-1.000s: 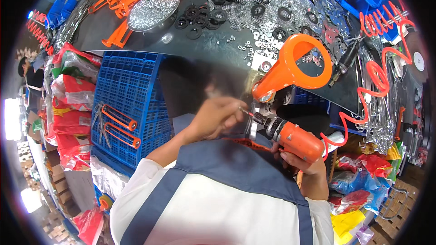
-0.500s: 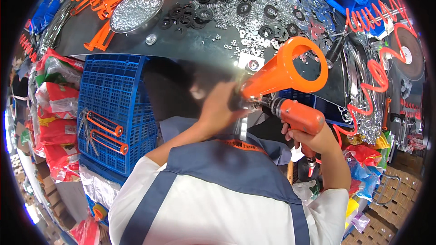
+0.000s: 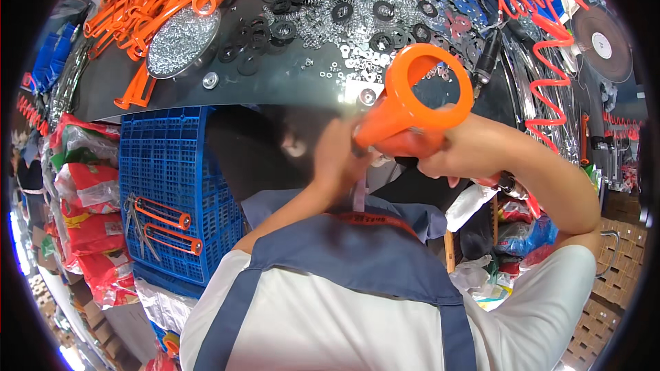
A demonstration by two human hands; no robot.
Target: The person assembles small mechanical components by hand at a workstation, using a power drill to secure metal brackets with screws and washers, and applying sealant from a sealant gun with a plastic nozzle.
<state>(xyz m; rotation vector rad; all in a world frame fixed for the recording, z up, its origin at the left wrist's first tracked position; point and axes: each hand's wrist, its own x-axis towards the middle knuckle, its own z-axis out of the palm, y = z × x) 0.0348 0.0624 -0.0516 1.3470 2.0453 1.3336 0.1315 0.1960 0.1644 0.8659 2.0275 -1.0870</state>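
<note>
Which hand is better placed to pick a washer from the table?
Probably the left. The left hand only touches the narrow end of the orange funnel-shaped part, while the right hand is wrapped around it. The washers lie just beyond.

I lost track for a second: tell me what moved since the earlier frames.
The right hand has swung inward over the orange tool's body, now hidden; earlier it held it lower right. The orange ring-handled part rose slightly. The left hand stays at its narrow end. The blue crate is unchanged.
</note>
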